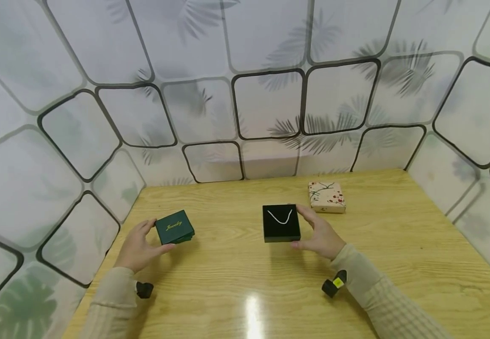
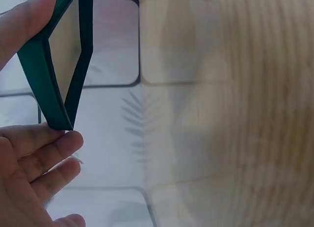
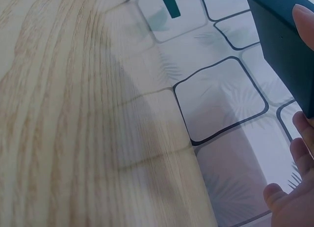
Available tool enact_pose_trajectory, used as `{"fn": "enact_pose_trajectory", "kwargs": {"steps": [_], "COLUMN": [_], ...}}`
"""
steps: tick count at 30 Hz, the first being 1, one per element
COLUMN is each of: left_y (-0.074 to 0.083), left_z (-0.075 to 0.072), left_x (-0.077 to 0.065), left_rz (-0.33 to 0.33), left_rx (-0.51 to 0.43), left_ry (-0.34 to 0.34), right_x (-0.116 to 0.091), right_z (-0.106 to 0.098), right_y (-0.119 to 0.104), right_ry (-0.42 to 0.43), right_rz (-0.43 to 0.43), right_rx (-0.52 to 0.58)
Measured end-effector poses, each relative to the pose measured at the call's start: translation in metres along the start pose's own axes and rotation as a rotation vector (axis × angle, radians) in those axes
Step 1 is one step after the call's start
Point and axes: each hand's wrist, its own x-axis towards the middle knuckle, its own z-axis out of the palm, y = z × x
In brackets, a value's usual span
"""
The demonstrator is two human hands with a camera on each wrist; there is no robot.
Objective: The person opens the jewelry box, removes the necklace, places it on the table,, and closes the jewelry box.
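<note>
Spanning the whole back and both sides, the leaf-printed backdrop (image 1: 266, 103) carries dark rounded outlines, and below it stretches the pale wood-grain counter (image 1: 228, 287), a bright glare at its near edge. Two light sleeves come in from the bottom, the left sleeve (image 1: 111, 301) and the checked right sleeve (image 1: 382, 292), and on to the hands!

Left hand (image 1: 136, 247): its grip is pinching a green lid, thumb on the near edge, fingers at the far left corner, the lid sitting to the right of the palm. Right hand (image 1: 321, 238): its grip is pinching too, thumb and fingers on the right side of an open jewelry box, which sits just left of the palm, black insert facing up. Both pieces are up off the counter and well apart.

Now the box (image 1: 280, 234), dark green outside, and that green lid (image 1: 174, 227), slightly tilted, its pale hollow showing in the left wrist view. Beyond the right hand, a blossom-patterned box (image 1: 327, 197) lies on the counter. Smaller now: black wrist cameras (image 1: 144, 290), one per arm. Slimmest of all, a silvery chain (image 1: 284, 223) curves across the black insert, while gold "Jewelry" lettering marks the lid.
</note>
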Motion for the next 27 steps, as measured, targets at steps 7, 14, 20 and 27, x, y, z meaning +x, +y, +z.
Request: {"fn": "enact_pose_trajectory", "kwargs": {"steps": [7, 14, 20, 27], "left_y": [-0.016, -0.024, -0.027, -0.028], "left_z": [0.000, 0.003, 0.006, 0.007], "left_x": [-0.007, -0.010, -0.010, -0.012], "left_rz": [-0.034, -0.063, -0.070, -0.076], "left_rx": [0.030, 0.040, 0.034, 0.048], "left_ry": [-0.027, -0.059, -0.064, -0.091], "right_x": [0.000, 0.000, 0.000, 0.000], "right_z": [0.000, 0.000, -0.001, 0.000], "right_y": [0.000, 0.000, -0.001, -0.002], "right_ry": [-0.009, -0.010, -0.014, -0.018], "right_rz": [0.001, 0.017, 0.001, -0.001], "right_rx": [0.008, 0.024, 0.017, 0.017]}}
